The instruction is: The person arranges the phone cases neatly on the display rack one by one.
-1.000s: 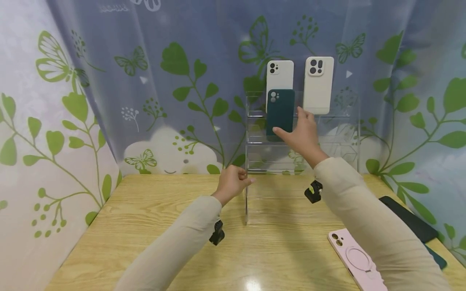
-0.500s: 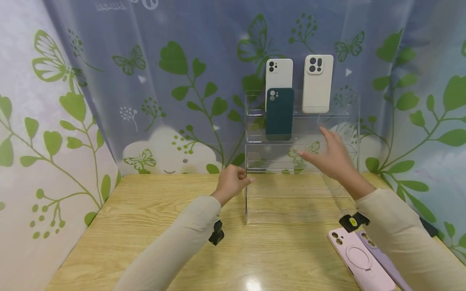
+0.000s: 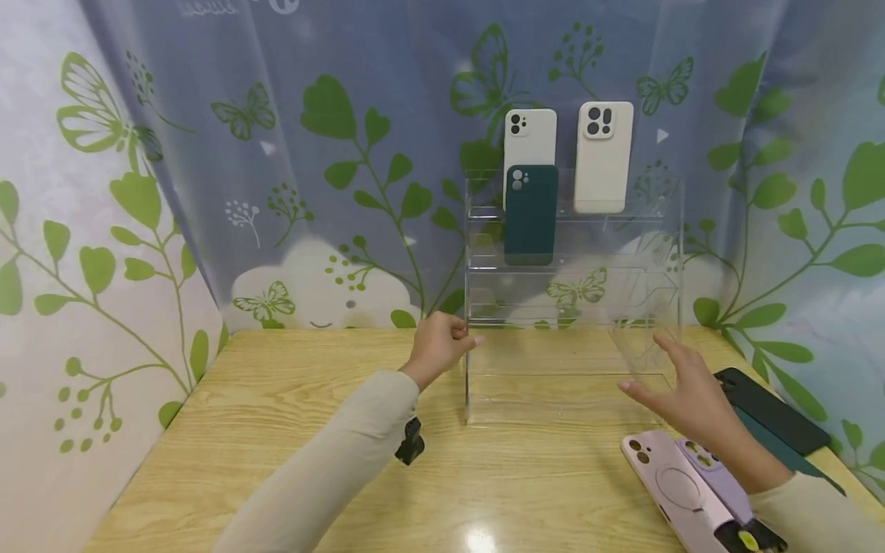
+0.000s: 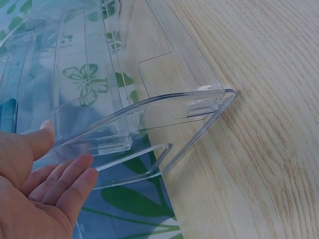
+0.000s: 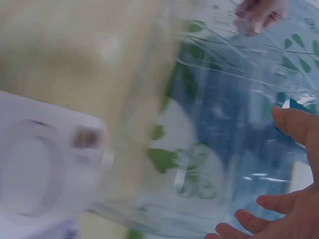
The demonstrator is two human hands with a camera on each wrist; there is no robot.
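Note:
A clear acrylic display rack (image 3: 539, 376) with stepped shelves stands on the table. My left hand (image 3: 439, 346) holds its left side panel, thumb on one side and fingers on the other, as the left wrist view shows. A dark teal phone case (image 3: 531, 219) leans upright on the second shelf, overlapping a white phone case (image 3: 538, 138) on the top shelf. To the right on that shelf is a cream phone case (image 3: 604, 165). My right hand (image 3: 698, 399), thumb and fingers spread and holding nothing, hovers by the rack's lower right corner.
On the table at right lie a pink phone case (image 3: 671, 468) with a ring, a lavender phone case (image 3: 726, 480), a black phone case (image 3: 781, 415) and a teal phone case (image 3: 770, 438) partly under my arm. A patterned curtain (image 3: 373, 46) hangs behind.
My right hand has let go of the dark teal case on the second shelf and moved down and right, toward the cases on the table. My left hand stays at the rack.

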